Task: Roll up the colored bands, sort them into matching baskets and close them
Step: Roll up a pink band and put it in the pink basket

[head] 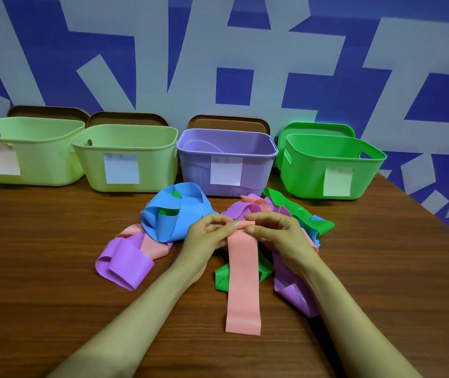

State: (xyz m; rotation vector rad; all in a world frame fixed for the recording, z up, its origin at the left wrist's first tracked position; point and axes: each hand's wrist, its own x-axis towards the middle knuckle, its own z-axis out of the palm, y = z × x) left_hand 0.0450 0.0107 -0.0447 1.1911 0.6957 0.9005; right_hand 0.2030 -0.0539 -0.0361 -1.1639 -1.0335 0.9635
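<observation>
A pink band [243,282] lies stretched toward me on the wooden table [54,255]. My left hand [207,236] and my right hand [278,233] both pinch its far end, where a small roll has formed. Around it lies a heap of loose bands: a blue band [174,214], a purple band [125,260], a green band [299,211], another purple band [294,290] under my right wrist. Behind stand four open baskets: two pale green baskets [27,159] [128,159], a purple basket [226,159], a bright green basket [327,165].
Each basket carries a paper label on its front. Brown lids [128,118] lean against the blue-and-grey wall behind the first three baskets; a green lid [316,129] stands behind the bright green one. The table's right edge runs diagonally at the right.
</observation>
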